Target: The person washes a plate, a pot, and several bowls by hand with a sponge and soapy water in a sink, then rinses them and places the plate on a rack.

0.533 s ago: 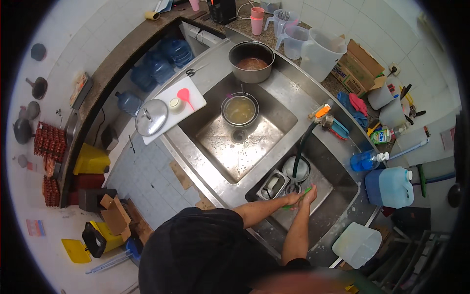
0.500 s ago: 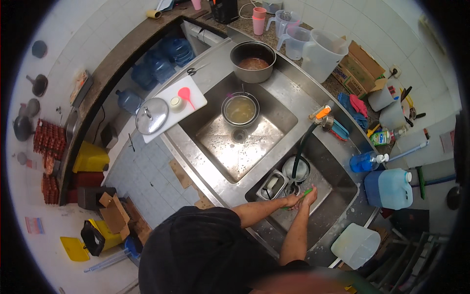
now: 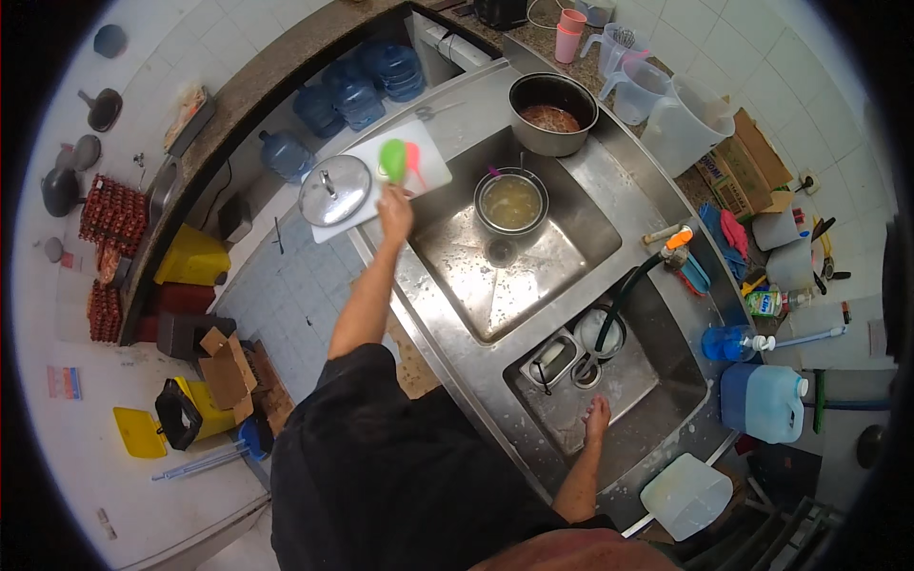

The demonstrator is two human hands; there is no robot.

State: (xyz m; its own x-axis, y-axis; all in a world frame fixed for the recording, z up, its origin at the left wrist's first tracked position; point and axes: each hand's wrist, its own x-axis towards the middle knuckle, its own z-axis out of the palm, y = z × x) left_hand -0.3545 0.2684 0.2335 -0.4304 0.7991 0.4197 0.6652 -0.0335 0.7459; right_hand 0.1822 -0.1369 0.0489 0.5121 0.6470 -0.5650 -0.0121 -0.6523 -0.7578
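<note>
My left hand [image 3: 394, 211] reaches out over the left counter and holds a green spoon [image 3: 392, 160] above a white cutting board [image 3: 430, 171]. A pink spoon [image 3: 414, 157] and a metal pot lid [image 3: 334, 189] lie on that board. My right hand [image 3: 597, 415] hangs low inside the small right sink basin [image 3: 657, 381], fingers loose and holding nothing, near a metal container [image 3: 551, 360] and a round dish [image 3: 602, 329]. A black hose [image 3: 624, 290] from the tap runs into that basin. A strainer bowl with yellowish liquid [image 3: 511, 201] sits in the large basin [image 3: 533, 276].
A large pot with reddish contents [image 3: 552, 112] stands behind the large basin. Plastic jugs [image 3: 657, 90] and pink cups [image 3: 571, 21] line the back counter. Blue water bottles [image 3: 357, 86] sit under the left counter. A blue-white canister [image 3: 766, 400] and a translucent container [image 3: 685, 495] stand at the right.
My left hand left the small basin, where it held something green with the right hand, and swung out to the cutting board with the green spoon. The right hand stayed in the basin.
</note>
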